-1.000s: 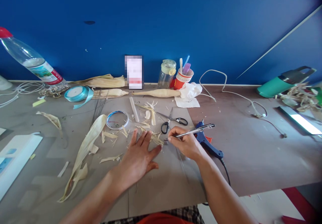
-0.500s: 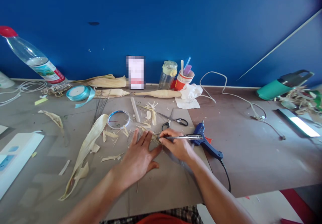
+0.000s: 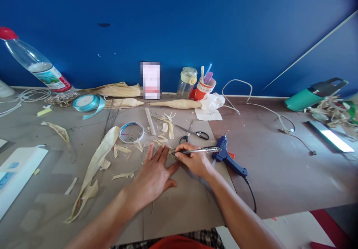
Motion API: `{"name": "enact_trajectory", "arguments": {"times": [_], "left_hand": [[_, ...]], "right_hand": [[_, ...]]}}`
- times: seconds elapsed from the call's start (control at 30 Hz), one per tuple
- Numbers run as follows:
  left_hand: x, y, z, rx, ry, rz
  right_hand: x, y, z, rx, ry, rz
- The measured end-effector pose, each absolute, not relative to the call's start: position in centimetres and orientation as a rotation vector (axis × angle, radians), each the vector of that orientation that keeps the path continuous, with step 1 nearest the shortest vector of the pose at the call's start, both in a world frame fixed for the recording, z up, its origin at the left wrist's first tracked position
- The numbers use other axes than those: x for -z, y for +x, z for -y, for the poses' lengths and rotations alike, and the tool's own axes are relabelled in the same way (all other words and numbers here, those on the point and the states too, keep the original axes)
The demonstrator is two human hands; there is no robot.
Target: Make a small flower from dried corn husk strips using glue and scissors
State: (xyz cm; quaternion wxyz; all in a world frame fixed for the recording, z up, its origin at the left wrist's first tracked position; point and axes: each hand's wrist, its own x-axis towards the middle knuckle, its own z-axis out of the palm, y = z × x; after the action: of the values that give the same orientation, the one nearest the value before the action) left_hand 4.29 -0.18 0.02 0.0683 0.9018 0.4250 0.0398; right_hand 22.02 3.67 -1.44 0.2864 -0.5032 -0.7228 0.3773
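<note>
My left hand lies flat with fingers spread, pressing down among pale corn husk scraps. In my right hand is a pen, its tip pointing left toward the left fingers. What lies right under the tip is mostly hidden by the hands; thin husk bits show there. Just beyond the hands are black-handled scissors and a roll of tape. A blue hot glue gun rests right of my right hand. To the left stretches a long dried corn husk.
Along the blue wall stand a tilted water bottle, a teal ribbon spool, a propped phone, a glass jar and red paper cups. A white cable, green flask and another phone are at right.
My right hand and the pen have shifted slightly left, the tip moving closer to the left fingers. My left hand stays in place.
</note>
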Motion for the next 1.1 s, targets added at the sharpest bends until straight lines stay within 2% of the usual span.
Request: {"name": "enact_trajectory", "arguments": {"times": [1.1], "left_hand": [[0.22, 4.31, 0.14, -0.120, 2.714, -1.293]], "right_hand": [[1.53, 22.01, -3.88, -1.044, -1.358, 1.870]]}}
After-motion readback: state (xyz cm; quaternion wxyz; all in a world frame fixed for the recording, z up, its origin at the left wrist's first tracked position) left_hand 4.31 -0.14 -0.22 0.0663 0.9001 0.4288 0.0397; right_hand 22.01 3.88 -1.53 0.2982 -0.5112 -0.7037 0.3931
